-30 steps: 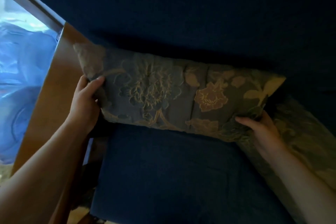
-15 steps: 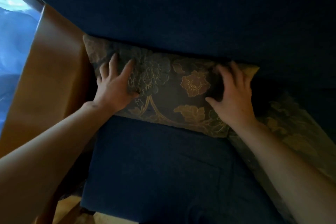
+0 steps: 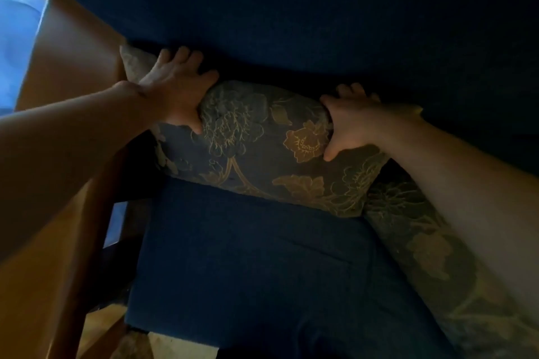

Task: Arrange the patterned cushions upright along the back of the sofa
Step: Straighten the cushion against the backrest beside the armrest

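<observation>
Setting: dim room, dark blue sofa backrest (image 3: 291,9) filling the top of the view, daylight at the far left edge.
Left hand (image 3: 172,87): grip spread, palm laid flat over the upper left part of the patterned cushion (image 3: 262,148), fingers (image 3: 182,57) reaching over its top edge toward the backrest, thumb pointing down across the front face.
Right hand (image 3: 354,122): grip spread, palm pressed on the upper right part of the same cushion, fingertips curled over the top edge, thumb splayed down beside the orange flower motif.
Patterned cushion: grey-blue fabric with gold and orange floral embroidery; stands on its long edge on the seat, its back pushed against the backrest, its left end next to the wooden armrest (image 3: 73,67).
Second cushion (image 3: 423,242): same pattern; lies just right of the first, its near corner touching it, partly hidden under the right forearm; whether it leans or lies flat cannot be told.
Seat cushion (image 3: 248,256): dark blue, bare in front of the standing cushion.
Armrest: orange-brown wood, along the sofa's left side.
Floor (image 3: 116,329): light wood, visible at lower left.
</observation>
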